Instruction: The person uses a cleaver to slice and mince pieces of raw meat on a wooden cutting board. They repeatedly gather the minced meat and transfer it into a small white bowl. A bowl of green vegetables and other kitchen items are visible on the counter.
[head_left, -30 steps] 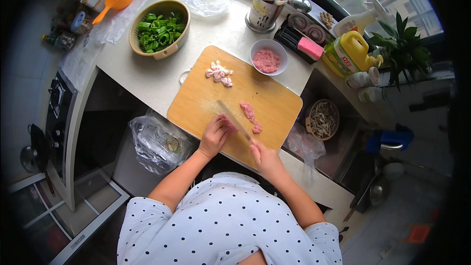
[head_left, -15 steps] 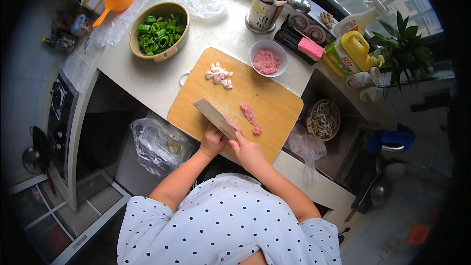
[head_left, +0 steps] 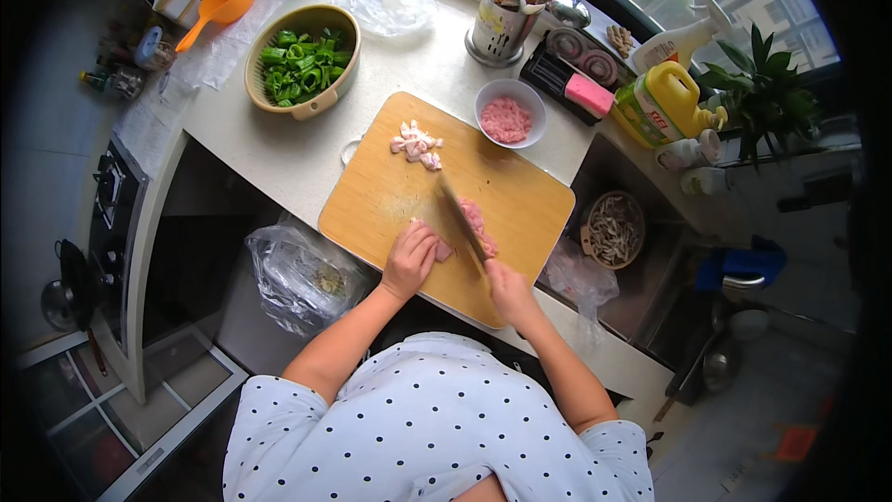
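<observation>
My right hand (head_left: 511, 296) is wrapped round the handle of a cleaver (head_left: 459, 214), its blade pointing away over the wooden cutting board (head_left: 530, 209). The blade stands along the left side of a row of cut pink meat (head_left: 475, 223). On the board's near part, my left hand (head_left: 409, 258) holds down a piece of raw meat (head_left: 443, 249) with curled fingers, partly covering it. Whitish chopped fatty pieces (head_left: 415, 142) lie at the far left of the board. Just past the board's far edge is a white bowl (head_left: 535, 127) of minced meat (head_left: 505, 119).
A colander (head_left: 348, 51) of cut green peppers (head_left: 302, 65) stands far left. A chopstick holder (head_left: 497, 30), a black rack with a pink sponge (head_left: 589, 93) and a yellow jug (head_left: 674, 98) line the back. Right, a basket of sliced mushrooms (head_left: 613, 226) sits in the sink.
The cleaver has moved right, from beside my left hand to the cut meat, its blade turned more upright. My left hand has stayed near its place, and the meat under it now shows.
</observation>
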Demonstrator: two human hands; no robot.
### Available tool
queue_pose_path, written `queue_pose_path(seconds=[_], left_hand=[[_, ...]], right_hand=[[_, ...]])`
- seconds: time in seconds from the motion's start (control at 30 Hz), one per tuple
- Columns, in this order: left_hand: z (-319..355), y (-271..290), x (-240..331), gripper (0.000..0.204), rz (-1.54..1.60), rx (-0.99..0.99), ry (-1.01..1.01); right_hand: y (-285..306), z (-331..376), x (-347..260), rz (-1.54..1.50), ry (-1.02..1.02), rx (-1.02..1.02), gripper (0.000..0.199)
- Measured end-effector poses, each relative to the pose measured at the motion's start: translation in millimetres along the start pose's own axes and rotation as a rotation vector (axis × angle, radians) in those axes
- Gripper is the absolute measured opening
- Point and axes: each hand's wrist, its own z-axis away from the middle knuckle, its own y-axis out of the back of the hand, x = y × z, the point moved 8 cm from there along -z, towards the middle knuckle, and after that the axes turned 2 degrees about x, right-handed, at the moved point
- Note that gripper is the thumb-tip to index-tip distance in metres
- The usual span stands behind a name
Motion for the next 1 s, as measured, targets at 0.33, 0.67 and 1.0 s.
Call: queue_pose_path(seconds=[0.33,0.67,1.0], left_hand=[[-0.7,1.2,-0.3,0.023,0.045,-0.097,-0.045],[-10.3,-10.9,-13.0,0.03,0.097,-0.086,-0.009],[-27.4,-6.8,-8.1,0.032,0.121,-0.01,0.006]], right_hand=[[8.3,44.5,-39.2,0.171,0.224,0.083,0.035],[12.0,44.0,-43.4,0.355,0.277,0.118,0.041],[-18.7,-6.1,-71.2,0.511,0.251,0.089,0.04]])
